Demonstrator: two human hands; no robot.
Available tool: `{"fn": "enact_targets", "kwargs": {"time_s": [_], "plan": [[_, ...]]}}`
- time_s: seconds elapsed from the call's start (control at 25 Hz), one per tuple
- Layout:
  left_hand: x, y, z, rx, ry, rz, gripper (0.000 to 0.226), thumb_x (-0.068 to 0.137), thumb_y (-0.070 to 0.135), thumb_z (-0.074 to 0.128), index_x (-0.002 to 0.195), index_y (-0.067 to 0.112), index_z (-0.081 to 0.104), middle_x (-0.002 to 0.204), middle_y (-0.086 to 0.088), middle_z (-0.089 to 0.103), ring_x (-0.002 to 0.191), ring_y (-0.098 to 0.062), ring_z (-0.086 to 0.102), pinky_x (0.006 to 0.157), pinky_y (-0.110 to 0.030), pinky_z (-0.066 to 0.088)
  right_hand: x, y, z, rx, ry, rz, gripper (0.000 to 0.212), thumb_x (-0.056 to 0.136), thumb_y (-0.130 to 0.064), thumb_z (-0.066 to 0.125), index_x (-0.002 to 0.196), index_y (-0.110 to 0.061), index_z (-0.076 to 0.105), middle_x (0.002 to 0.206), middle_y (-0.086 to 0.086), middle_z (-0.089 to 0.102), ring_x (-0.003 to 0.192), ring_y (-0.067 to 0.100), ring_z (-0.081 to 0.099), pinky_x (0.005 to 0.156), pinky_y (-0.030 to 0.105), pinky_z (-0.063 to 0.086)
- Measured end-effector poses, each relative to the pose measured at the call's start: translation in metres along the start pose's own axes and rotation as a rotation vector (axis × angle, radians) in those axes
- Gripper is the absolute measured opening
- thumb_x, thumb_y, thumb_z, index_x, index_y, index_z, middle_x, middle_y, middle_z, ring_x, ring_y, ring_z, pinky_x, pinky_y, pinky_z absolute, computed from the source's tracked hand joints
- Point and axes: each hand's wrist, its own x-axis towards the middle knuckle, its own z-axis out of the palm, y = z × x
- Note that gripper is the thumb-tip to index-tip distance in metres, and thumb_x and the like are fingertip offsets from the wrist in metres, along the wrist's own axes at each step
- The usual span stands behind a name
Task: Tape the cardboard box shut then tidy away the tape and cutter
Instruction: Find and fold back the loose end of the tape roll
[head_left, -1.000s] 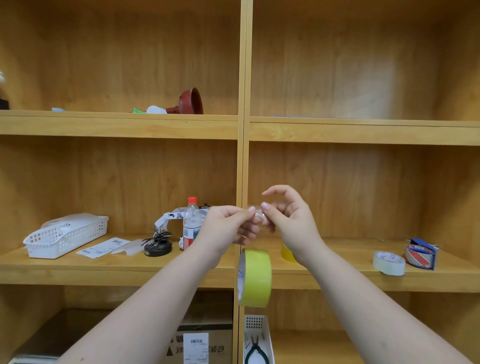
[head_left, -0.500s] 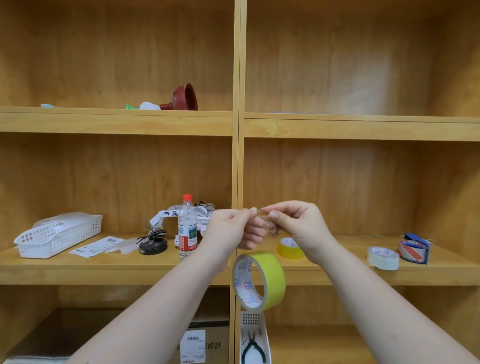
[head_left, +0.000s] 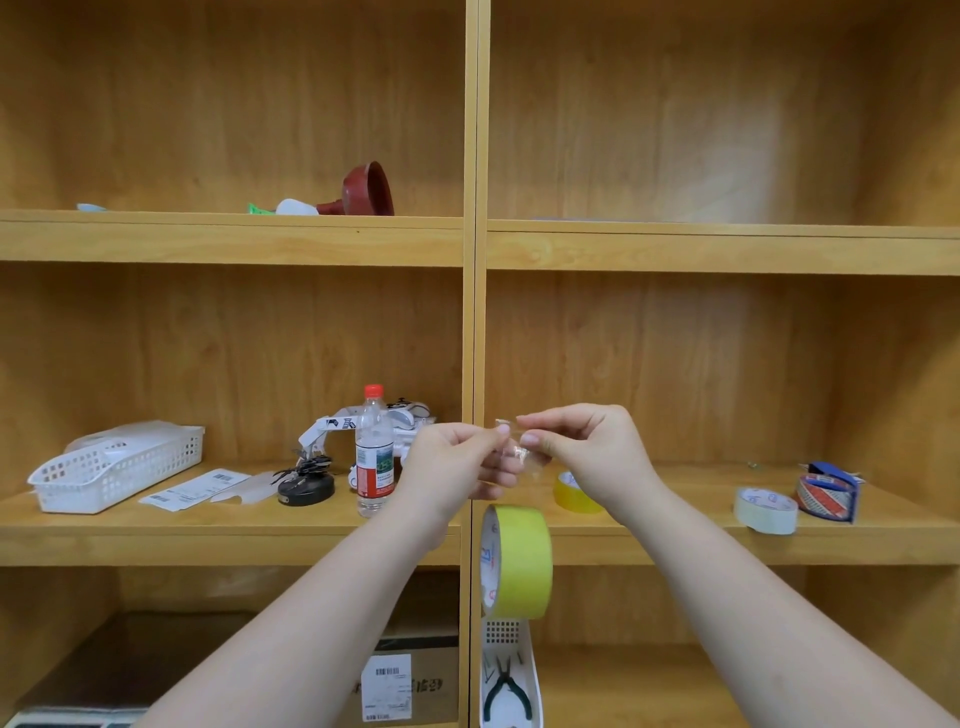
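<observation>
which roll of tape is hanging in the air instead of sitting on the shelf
The big yellow-green roll, dangling below the hands from the strip they pinch. The small yellow roll, white roll and red-striped roll rest on the shelf.

Yellow-green tape roll (head_left: 519, 561) hangs on edge from its clear strip, in front of middle shelf's front edge (head_left: 727, 545).

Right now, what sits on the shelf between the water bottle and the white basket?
In the head view, between the bottle and the basket lie paper labels and a black round object with a white toy arm reaching over it.
</observation>
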Motion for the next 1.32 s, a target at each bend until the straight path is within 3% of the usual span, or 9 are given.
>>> {"fn": "enact_targets", "kwargs": {"time_s": [0.24, 0.44, 0.6, 0.72, 0.88, 0.96, 1.08, 1.2, 1.32], "plan": [[0.000, -0.005, 0.004, 0.027, 0.043, 0.040, 0.030, 0.094, 0.022, 0.057, 0.087, -0.002, 0.073, 0.067, -0.006, 0.071, 0.056, -0.010, 0.065, 0.054, -0.023, 0.054, 0.000, 0.003, 0.007, -0.078, 0.067, -0.002, 0.012, 0.076, -0.002, 0.073, 0.082, -0.011, 0.076, 0.068, 0.003, 0.071, 0.053, 0.003, 0.058, 0.058, 0.015, 0.049], [0.002, -0.016, 0.002, 0.072, 0.073, 0.067, 0.027, 0.092, 0.027, 0.060, 0.086, 0.007, 0.077, 0.077, -0.007, 0.076, 0.072, -0.016, 0.070, 0.067, -0.029, 0.056, 0.000, 0.005, 0.011, -0.149, 0.049, 0.000, 0.010, 0.079, -0.002, 0.069, 0.078, -0.011, 0.075, 0.061, -0.008, 0.066, 0.050, -0.001, 0.054, 0.056, 0.011, 0.045], [0.001, -0.020, -0.004, 0.147, 0.123, 0.117, 0.023, 0.088, 0.033, 0.064, 0.084, 0.017, 0.080, 0.083, 0.004, 0.076, 0.087, -0.004, 0.066, 0.083, -0.028, 0.050, -0.002, 0.003, 0.014, -0.192, 0.029, -0.052, 0.010, 0.081, -0.003, 0.067, 0.076, -0.009, 0.074, 0.061, -0.007, 0.064, 0.053, -0.001, 0.053, 0.057, 0.011, 0.044], [-0.001, -0.021, -0.011, 0.216, 0.155, 0.145, 0.023, 0.085, 0.039, 0.065, 0.085, 0.021, 0.079, 0.084, 0.005, 0.077, 0.093, -0.005, 0.065, 0.087, -0.029, 0.048, -0.002, 0.001, 0.016, -0.212, 0.019, -0.068, 0.009, 0.082, -0.006, 0.067, 0.077, -0.010, 0.074, 0.062, -0.007, 0.064, 0.055, 0.000, 0.054, 0.057, 0.011, 0.044], [0.001, -0.017, -0.018, 0.265, 0.109, 0.224, 0.037, 0.078, 0.039, 0.074, 0.113, 0.029, 0.066, 0.078, 0.001, 0.074, 0.085, -0.011, 0.068, 0.073, -0.020, 0.050, -0.004, 0.000, 0.015, -0.217, 0.017, -0.076, 0.009, 0.082, -0.007, 0.067, 0.078, -0.009, 0.074, 0.062, -0.009, 0.064, 0.057, -0.002, 0.057, 0.057, 0.010, 0.044], [0.005, -0.018, -0.018, 0.356, 0.084, 0.293, 0.029, 0.078, 0.036, 0.075, 0.105, 0.030, 0.071, 0.077, 0.003, 0.072, 0.080, -0.015, 0.066, 0.070, -0.024, 0.052, -0.006, -0.001, 0.014, -0.219, 0.010, -0.075, 0.010, 0.083, -0.007, 0.067, 0.078, -0.011, 0.074, 0.063, -0.010, 0.064, 0.058, -0.002, 0.057, 0.057, 0.011, 0.044], [0.006, -0.016, -0.016, 0.448, 0.071, 0.351, 0.013, 0.080, 0.034, 0.073, 0.089, 0.027, 0.078, 0.075, 0.013, 0.070, 0.075, -0.001, 0.061, 0.068, -0.020, 0.048, -0.010, -0.002, 0.011, -0.253, 0.008, -0.077, 0.010, 0.083, -0.012, 0.068, 0.076, -0.016, 0.074, 0.062, -0.011, 0.063, 0.058, 0.000, 0.055, 0.057, 0.012, 0.043], [0.006, -0.011, -0.014, 0.531, 0.061, 0.352, 0.010, 0.082, 0.035, 0.071, 0.084, 0.027, 0.076, 0.074, 0.013, 0.069, 0.076, -0.001, 0.061, 0.067, -0.017, 0.046, -0.014, -0.002, 0.006, -0.340, 0.004, -0.051, 0.015, 0.084, -0.021, 0.067, 0.069, -0.024, 0.067, 0.060, -0.011, 0.060, 0.056, 0.001, 0.051, 0.055, 0.011, 0.039], [0.010, -0.012, -0.012, 0.550, 0.027, 0.322, 0.014, 0.085, 0.033, 0.068, 0.077, 0.022, 0.073, 0.065, 0.011, 0.062, 0.061, -0.003, 0.055, 0.061, -0.022, 0.044, -0.014, 0.000, 0.006, -0.390, -0.002, -0.037, 0.022, 0.084, -0.023, 0.067, 0.063, -0.028, 0.060, 0.058, -0.012, 0.057, 0.054, 0.001, 0.047, 0.053, 0.012, 0.035]]}}
